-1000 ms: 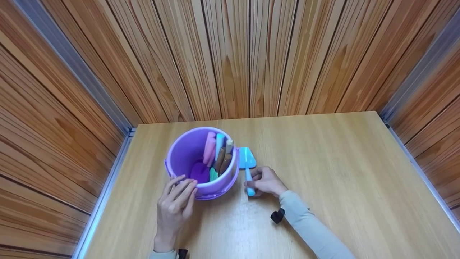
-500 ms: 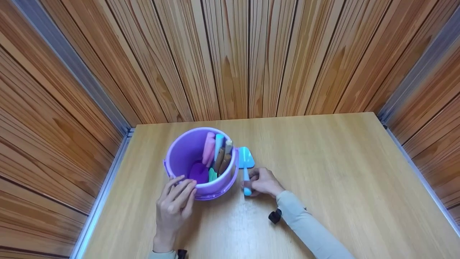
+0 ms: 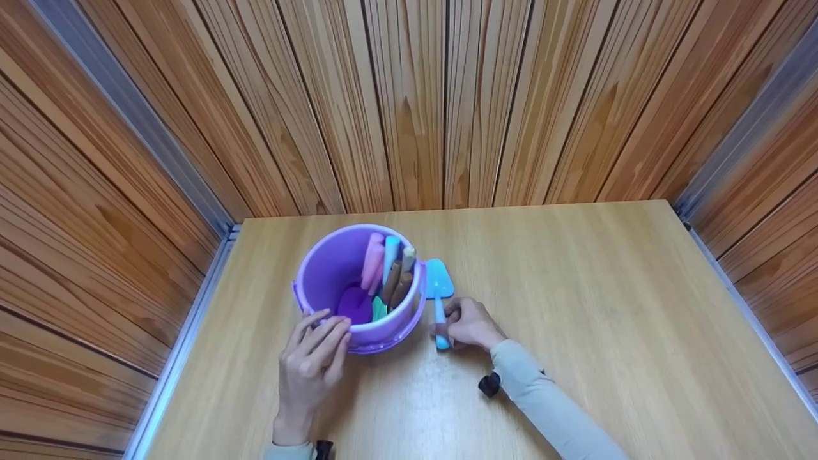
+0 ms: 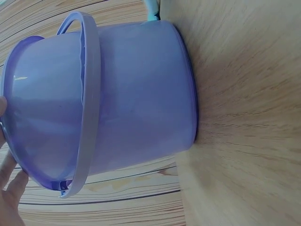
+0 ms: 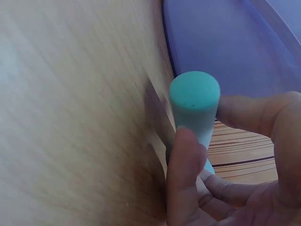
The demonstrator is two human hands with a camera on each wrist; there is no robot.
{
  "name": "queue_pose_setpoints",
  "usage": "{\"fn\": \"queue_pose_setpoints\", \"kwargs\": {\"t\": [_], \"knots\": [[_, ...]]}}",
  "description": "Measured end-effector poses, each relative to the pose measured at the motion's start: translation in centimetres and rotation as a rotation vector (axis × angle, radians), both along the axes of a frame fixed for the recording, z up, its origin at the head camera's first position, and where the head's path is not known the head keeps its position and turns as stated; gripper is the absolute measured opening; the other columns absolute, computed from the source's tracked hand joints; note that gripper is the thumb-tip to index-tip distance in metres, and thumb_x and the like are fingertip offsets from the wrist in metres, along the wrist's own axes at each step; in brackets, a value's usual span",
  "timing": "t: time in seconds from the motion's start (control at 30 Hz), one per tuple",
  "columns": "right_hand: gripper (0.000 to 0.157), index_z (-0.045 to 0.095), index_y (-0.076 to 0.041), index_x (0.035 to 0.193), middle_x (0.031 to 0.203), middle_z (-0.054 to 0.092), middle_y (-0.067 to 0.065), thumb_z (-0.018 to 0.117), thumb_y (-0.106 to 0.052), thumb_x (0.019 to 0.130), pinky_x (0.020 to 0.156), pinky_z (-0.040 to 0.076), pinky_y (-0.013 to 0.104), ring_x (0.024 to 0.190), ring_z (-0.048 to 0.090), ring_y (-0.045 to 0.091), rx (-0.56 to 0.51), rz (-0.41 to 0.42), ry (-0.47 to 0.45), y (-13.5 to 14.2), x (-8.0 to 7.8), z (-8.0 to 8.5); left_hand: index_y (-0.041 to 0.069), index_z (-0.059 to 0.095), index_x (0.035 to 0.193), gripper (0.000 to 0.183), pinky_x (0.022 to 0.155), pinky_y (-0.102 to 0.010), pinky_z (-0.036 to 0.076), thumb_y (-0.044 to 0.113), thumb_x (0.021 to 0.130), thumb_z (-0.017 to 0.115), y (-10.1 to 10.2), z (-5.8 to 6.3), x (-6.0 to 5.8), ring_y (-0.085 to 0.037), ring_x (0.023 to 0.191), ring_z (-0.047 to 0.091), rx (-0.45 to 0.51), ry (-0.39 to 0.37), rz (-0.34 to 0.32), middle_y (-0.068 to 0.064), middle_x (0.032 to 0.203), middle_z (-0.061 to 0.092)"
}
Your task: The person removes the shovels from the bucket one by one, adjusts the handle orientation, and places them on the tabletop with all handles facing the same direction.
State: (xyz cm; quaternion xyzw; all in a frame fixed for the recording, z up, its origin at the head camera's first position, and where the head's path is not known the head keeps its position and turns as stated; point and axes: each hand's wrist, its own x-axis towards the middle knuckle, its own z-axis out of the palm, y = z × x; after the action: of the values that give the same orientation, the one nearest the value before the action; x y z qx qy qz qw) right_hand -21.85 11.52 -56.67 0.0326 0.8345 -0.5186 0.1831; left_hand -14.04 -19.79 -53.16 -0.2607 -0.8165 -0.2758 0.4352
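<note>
A purple toy bucket [image 3: 377, 338] stands upright on the table, several handled toys inside it. My left hand [image 3: 310, 361] holds its near-left rim, fingertips over the edge; in the left wrist view those fingers [image 4: 16, 186] lie at the rim beside the bucket wall [image 4: 136, 94]. To the right of the bucket, my right hand [image 3: 470, 322] pinches the handle of a light blue toy shovel [image 3: 439, 281], whose blade points away, close beside the bucket. The right wrist view shows the round handle end [image 5: 195, 92] between thumb and fingers, near the tabletop.
Pink handles [image 3: 372, 265], a blue handle [image 3: 391, 252] and brown handles [image 3: 401, 287] lean against the bucket's right inner wall, a green piece [image 3: 379, 310] lower down. The bucket's bail [image 4: 89, 103] hangs down its side. Wood-panelled walls [image 3: 473, 128] enclose the table [image 3: 575, 287].
Almost nothing differs. The right hand and the shovel have shifted very slightly left; the left hand stays on the bucket rim.
</note>
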Motion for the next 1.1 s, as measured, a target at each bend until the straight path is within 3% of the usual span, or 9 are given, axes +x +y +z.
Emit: {"fn": "queue_pose_setpoints", "kwargs": {"t": [0.2,0.3,0.43,0.6,0.87,1.1], "knots": [[0.041,0.065,-0.004,0.119,0.095,0.067,0.009,0.087,-0.025,0.091,0.061,0.065,0.033,0.073,0.068,0.021,0.013,0.008,0.002,0.1,-0.1,0.3,0.009,0.082,0.119,0.026,0.122,-0.043,0.05,0.026,0.107,0.067,0.0,0.0,-0.1,-0.033,0.114,0.073,0.001,0.017,-0.003,-0.005,0.116,0.082],[0.039,0.066,-0.002,0.12,0.096,0.068,0.01,0.084,-0.022,0.093,0.061,0.065,0.035,0.072,0.069,0.023,0.017,0.022,0.013,0.3,-0.3,0.6,0.01,0.082,0.12,0.026,0.124,-0.041,0.048,0.026,0.107,0.067,0.0,0.0,0.0,-0.033,0.114,0.073,0.001,0.016,0.001,-0.005,0.115,0.082],[0.032,0.068,0.001,0.121,0.1,0.071,0.012,0.077,-0.015,0.095,0.072,0.065,0.034,0.082,0.071,0.024,0.055,0.025,0.104,0.9,-1.2,1.7,0.009,0.082,0.119,0.026,0.125,-0.033,0.047,0.026,0.107,0.067,0.0,-0.1,0.1,-0.033,0.113,0.073,-0.002,0.015,0.005,-0.004,0.114,0.082],[0.038,0.065,0.001,0.133,0.121,0.071,0.015,0.071,-0.012,0.098,0.093,0.064,0.04,0.106,0.069,0.028,0.052,0.011,0.175,1.7,-2.6,4.6,0.01,0.082,0.12,0.026,0.125,-0.027,0.046,0.027,0.108,0.066,-0.1,-0.2,0.2,-0.032,0.114,0.073,-0.011,0.013,0.021,-0.003,0.114,0.082],[0.035,0.065,-0.003,0.137,0.128,0.069,0.016,0.064,-0.012,0.104,0.1,0.063,0.045,0.115,0.067,0.032,0.069,0.028,0.346,0.9,-4.2,10.1,0.01,0.082,0.12,0.027,0.118,-0.051,0.052,0.028,0.108,0.065,-0.1,-0.3,0.3,-0.032,0.116,0.073,-0.018,0.006,0.041,-0.004,0.116,0.082],[0.035,0.066,-0.005,0.137,0.129,0.07,0.014,0.052,-0.027,0.113,0.107,0.061,0.048,0.12,0.067,0.032,0.052,0.123,0.562,-1.2,-4.8,13.1,0.011,0.081,0.122,0.027,0.118,-0.053,0.052,0.027,0.108,0.065,0.1,-0.1,0.2,-0.032,0.118,0.073,-0.027,-0.006,0.04,-0.004,0.12,0.081]]}}
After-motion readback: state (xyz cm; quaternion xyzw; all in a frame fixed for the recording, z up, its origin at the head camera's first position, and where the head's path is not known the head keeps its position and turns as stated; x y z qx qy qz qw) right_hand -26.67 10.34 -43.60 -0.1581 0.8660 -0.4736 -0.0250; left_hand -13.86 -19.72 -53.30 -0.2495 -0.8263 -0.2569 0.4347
